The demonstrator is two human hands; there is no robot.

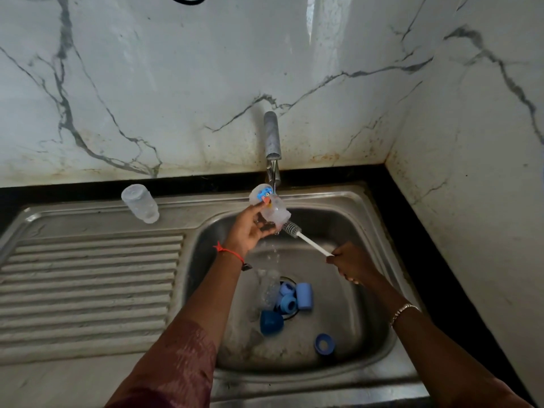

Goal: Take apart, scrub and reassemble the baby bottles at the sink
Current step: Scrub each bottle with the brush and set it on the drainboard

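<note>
Drainboard (88, 278) ridges fill the left, with an upturned clear bottle (140, 203) standing at their far edge. Next, the left hand (247, 231) grips the printed bottle (269, 206) under the running tap (272, 136), mouth turned to the right. The brush (293, 228) has its bristles at that mouth, partly outside it. Its thin white handle runs to the right hand (350, 262), which is clenched round the very end.

The wet, soapy bottle could slip from the fingers and drop into the sink (347, 219), and a grip so far back on the handle gives little control, so the bristles may skid off the mouth. Below, another clear bottle (269, 290) and the blue parts (290, 298) lie over the drain. They could block the outflow, and water falling on them is likely to splash.

The steel shows streaks and residue. A narrow black surface (441, 231) borders it behind and to the right, under a white veined wall (147, 83) stained brown near its foot, which meets a side wall in the right corner.
</note>
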